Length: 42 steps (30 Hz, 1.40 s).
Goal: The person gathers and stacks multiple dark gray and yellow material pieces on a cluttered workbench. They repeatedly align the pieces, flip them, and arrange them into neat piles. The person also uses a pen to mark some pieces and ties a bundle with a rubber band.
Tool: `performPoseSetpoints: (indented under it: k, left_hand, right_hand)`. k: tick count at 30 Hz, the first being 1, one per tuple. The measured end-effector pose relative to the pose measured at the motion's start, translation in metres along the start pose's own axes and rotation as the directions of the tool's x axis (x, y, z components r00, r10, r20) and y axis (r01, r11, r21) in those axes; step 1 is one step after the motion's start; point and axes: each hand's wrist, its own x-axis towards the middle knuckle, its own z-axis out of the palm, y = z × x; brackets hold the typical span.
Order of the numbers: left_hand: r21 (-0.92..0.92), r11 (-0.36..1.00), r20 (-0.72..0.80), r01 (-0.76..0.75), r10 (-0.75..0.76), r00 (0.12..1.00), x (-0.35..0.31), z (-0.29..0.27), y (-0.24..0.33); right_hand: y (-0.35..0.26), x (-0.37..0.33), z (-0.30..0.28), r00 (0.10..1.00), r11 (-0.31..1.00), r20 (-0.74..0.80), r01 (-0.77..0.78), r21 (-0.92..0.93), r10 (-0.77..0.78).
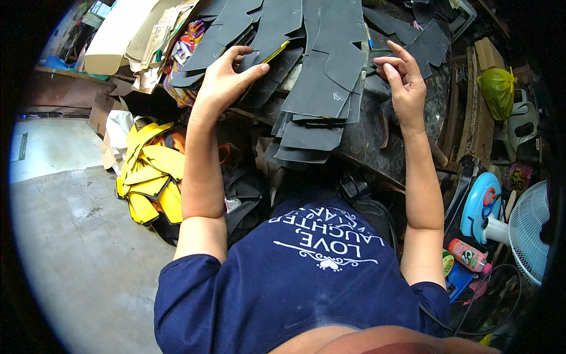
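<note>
Over the left piles of dark grey cut sheet pieces (271, 29) I hold my left hand (227, 79), thumb and index finger apart. Below its fingers lies a grey piece with a yellow edge (276, 52); whether they touch is unclear. Right of the centre pile (321, 82), my right hand (407, 88) is raised with its index finger stretched and the others loosely bent. Nothing plainly shows in it. More grey pieces (430, 47) lie beyond it, and a thin pen-like stick (369, 38) is near its fingertips. The centre pile overhangs the near edge of the dark worktable (377, 141).
Yellow pieces with dark edges (156, 171) are heaped left of my left forearm. A cardboard box with papers (144, 41) stands at the far left. On the right are a white fan (530, 230), a blue round lid-like object (480, 203), a pink bottle (469, 253) and a yellow bag (497, 91).
</note>
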Motion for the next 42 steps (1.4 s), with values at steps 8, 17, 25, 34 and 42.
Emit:
performPoseSetpoints:
  k: [8,17,25,34,42]
  left_hand:
    - [0.527,0.808,0.0,-0.264,0.311,0.95,-0.014,0.023,0.005]
    - [0.285,0.951,0.044,-0.122,0.114,0.993,0.0,0.001,0.009]
    - [0.222,0.971,0.1,-0.085,0.064,0.993,0.001,-0.004,0.011]
    - [0.464,0.869,0.091,-0.173,0.148,0.985,-0.01,0.007,0.019]
    - [0.553,0.769,0.052,-0.322,0.354,0.934,-0.018,0.05,0.082]
  right_hand:
    - [-0.001,0.0,0.005,0.999,0.998,-0.04,0.016,0.063,-0.014]
    - [0.0,0.0,0.004,0.999,0.998,-0.04,-0.006,0.068,0.008]
    - [-0.001,-0.001,0.005,0.999,0.996,-0.036,-0.026,0.087,0.029]
    - [-0.009,-0.001,0.001,0.996,0.996,-0.014,-0.086,0.006,0.087]
    - [-0.02,-0.002,0.0,0.99,0.995,0.101,-0.097,0.016,0.095]
